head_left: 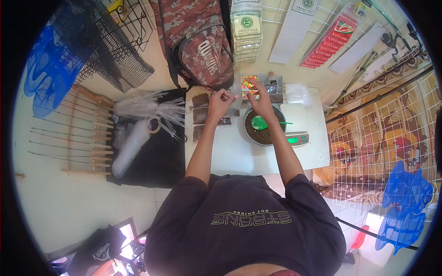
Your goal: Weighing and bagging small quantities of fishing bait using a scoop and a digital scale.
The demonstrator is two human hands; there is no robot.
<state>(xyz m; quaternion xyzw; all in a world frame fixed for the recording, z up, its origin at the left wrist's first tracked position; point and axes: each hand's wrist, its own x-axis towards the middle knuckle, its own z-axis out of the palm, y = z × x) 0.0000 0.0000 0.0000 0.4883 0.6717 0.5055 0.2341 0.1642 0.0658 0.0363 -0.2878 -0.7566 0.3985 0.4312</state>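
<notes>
Clear plastic bag (236, 87): long axis roughly 12–6 o'clock; left hand (221, 102) pinches it, right hand (258, 97) half-curled, grip unclear. Round grey bowl (247, 135), 5 o'clock: brown pellets (262, 136), green plastic scoop (258, 122).

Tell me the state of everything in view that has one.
Left hand: fingers curled, hold unclear.
Right hand: fingers bent, hold unclear.
Bowl: holding brown pellets.
Green scoop: resting in the bowl.
Scale: display lit green.
Compartment box: holding bright pieces.
Brown-filled packets: lying flat.
</notes>
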